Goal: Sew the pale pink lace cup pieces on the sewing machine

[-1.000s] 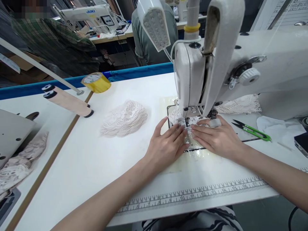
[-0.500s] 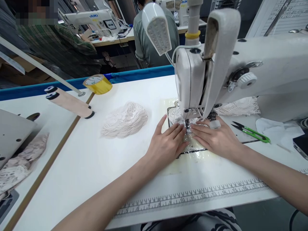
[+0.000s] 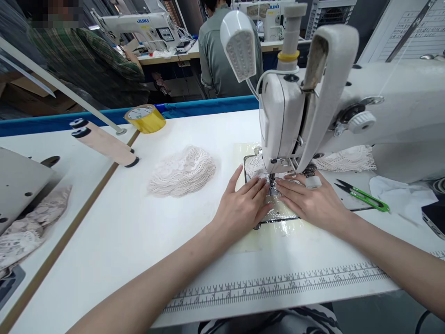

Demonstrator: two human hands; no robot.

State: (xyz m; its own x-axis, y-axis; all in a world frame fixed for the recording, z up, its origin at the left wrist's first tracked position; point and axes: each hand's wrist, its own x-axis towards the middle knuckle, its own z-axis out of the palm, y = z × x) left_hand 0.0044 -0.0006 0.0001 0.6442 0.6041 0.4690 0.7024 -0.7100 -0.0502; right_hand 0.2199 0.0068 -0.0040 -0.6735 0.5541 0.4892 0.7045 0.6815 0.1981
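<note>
- A small white lace piece (image 3: 260, 168) lies under the needle of the white sewing machine (image 3: 313, 111) on the white table (image 3: 139, 222).
- The left hand (image 3: 243, 206) and right hand (image 3: 311, 200) press flat on it, fingers spread, gripping nothing.
- A stack of white lace pieces (image 3: 182, 171) sits to the left; green thread snips (image 3: 363, 195) lie to the right.

Head-worn view, down over worktable (image 3: 114, 232)

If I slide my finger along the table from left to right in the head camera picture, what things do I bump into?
Pink thread cones → yellow tape roll → pile of white lace → left hand → right hand → green snips → white cloth.
</note>
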